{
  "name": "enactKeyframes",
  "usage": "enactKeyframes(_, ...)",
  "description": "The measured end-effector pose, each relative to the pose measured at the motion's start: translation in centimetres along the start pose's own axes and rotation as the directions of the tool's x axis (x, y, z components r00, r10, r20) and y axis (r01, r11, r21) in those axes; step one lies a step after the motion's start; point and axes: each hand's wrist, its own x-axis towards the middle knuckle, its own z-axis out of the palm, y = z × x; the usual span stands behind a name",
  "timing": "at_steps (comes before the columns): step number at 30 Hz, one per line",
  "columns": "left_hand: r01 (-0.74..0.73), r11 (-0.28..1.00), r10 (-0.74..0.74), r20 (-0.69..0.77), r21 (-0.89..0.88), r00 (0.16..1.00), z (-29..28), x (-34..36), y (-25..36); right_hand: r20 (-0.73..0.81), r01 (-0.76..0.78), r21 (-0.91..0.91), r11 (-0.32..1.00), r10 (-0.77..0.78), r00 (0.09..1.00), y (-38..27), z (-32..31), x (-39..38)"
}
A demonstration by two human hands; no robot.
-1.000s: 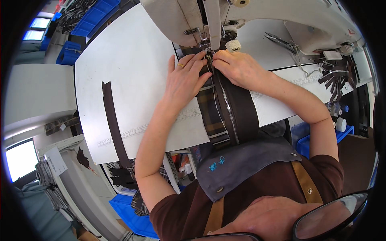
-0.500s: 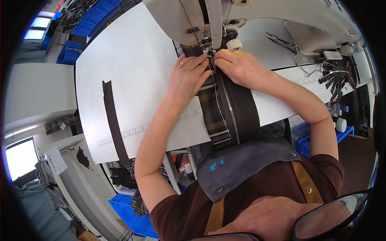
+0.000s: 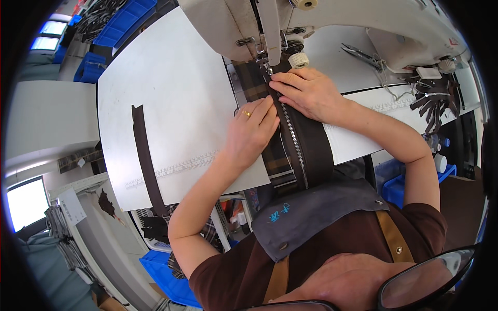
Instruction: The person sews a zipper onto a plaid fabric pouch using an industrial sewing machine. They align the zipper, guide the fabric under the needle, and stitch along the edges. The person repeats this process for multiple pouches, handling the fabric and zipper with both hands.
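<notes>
A strip of dark brown fabric (image 3: 317,147) with a silver metal zipper (image 3: 296,142) along it runs from the sewing machine (image 3: 223,23) toward my body. Brown plaid fabric (image 3: 276,161) lies along the zipper's left side. My right hand (image 3: 311,96) is closed at the zipper just below the presser foot (image 3: 265,61), its fingers curled on the edge. Lower down, my left hand (image 3: 253,127) has its fingers drawn together on the zipper's left edge; its thumb tip is hidden. A pale cord or thread shows beside the zipper under that hand.
A loose dark brown strip (image 3: 145,155) lies on the white table (image 3: 171,93) at the left. Thread snips (image 3: 360,54) rest right of the needle area. Dark zipper scraps (image 3: 433,98) hang at the far right. Blue bins (image 3: 168,274) stand below the table.
My left hand has slid back from the presser foot toward my body along the zipper. My right hand has shifted slightly nearer to me, and the foot area is now uncovered.
</notes>
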Motion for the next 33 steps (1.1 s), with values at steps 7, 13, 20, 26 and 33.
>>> enactKeyframes(7,0.06,0.991,-0.07,-0.082,-0.116,0.994,0.5,1.4,-2.4,0.041,-0.019,-0.024,1.0,0.02,0.999,-0.3,0.0,0.0)
enactKeyframes(13,0.01,1.0,-0.01,-0.054,0.0,0.999,1.3,1.9,-3.6,0.06,-0.043,-0.02,0.999,0.044,0.997,-0.3,0.1,-0.2)
enactKeyframes(20,0.051,0.999,-0.051,-0.056,0.003,0.997,1.2,2.5,-3.1,0.067,-0.042,-0.02,0.999,0.043,0.997,-0.3,0.0,0.0)
enactKeyframes(26,0.115,0.993,-0.113,-0.07,0.019,0.991,1.2,1.5,-2.3,0.073,-0.038,-0.032,0.999,0.04,0.997,-0.5,0.0,0.0)
enactKeyframes(33,-0.046,0.996,0.057,0.136,-0.081,0.989,-2.0,-3.9,4.3,0.048,-0.047,-0.046,0.998,0.05,0.998,-0.2,0.4,-0.4)
